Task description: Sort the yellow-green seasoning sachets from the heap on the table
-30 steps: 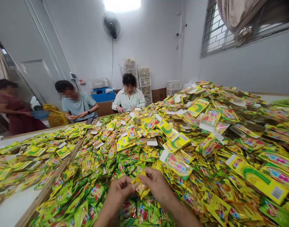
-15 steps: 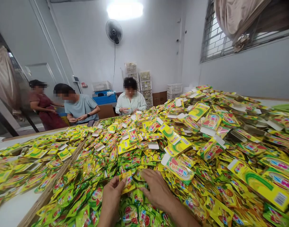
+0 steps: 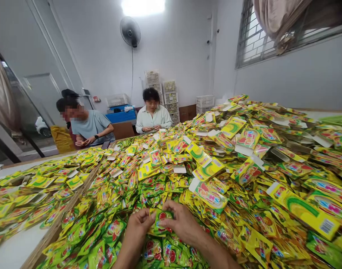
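Green, glossy packet at six o'clock, over the heaped packets — my left hand and right hand pinched its opposite sides! It looked light, soft, maybe slippery — best held right there, by the edges.

Left hand, bare, one: is pinching the left edge of the green sachet, the landmark here, its thumb lying uppermost and its fingers curling beneath. Left forearm, bare: is rising toward the sachet from its near left, only a short length showing behind the wrist. Right hand, bare, one: is holding the sachet from its right, the thumb pressing across the upper face, the fingers arching around the far right corner, the back of the hand facing up. Right forearm, bare: is slanting away to the sachet's near right, showing at greater length.
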Tool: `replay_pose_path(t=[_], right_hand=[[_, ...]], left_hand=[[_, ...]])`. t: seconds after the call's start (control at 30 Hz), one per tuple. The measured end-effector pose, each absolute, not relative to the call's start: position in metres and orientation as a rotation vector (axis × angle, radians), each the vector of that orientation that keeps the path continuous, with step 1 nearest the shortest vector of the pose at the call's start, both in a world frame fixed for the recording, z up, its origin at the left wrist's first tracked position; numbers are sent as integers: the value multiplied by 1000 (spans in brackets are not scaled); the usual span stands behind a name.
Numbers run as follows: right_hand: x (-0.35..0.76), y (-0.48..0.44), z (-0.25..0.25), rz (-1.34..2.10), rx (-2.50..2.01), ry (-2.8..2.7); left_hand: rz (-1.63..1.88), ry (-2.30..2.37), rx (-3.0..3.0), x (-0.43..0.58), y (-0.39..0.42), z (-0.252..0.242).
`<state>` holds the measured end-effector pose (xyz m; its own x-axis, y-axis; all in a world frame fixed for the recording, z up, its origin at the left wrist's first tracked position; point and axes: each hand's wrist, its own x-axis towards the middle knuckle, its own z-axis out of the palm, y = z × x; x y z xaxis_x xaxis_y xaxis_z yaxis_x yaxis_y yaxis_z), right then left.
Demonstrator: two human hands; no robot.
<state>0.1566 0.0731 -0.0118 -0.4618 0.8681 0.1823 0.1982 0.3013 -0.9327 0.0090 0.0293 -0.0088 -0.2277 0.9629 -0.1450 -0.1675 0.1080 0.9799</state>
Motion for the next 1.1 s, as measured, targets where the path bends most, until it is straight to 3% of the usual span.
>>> replay_pose_path(t=[0.23, 0.47, 0.73, 0.9, 1.1], right_hand=[[151, 72, -21, 1166, -1077, -1698], [141, 72, -19, 1703, -820, -1391], [142, 86, -24, 1395, -1049, -1183], [142, 86, -28, 1216, -1200, -1330], [153, 83, -11, 1091, -1235, -1335]], left_hand=[[1306, 1354, 898, 10, 27, -5], [1379, 1369, 963, 12, 42, -4], [1187, 1858, 1551, -31, 121, 46], [1018, 2126, 1743, -33, 172, 44], [892, 2093, 1848, -15, 144, 45]])
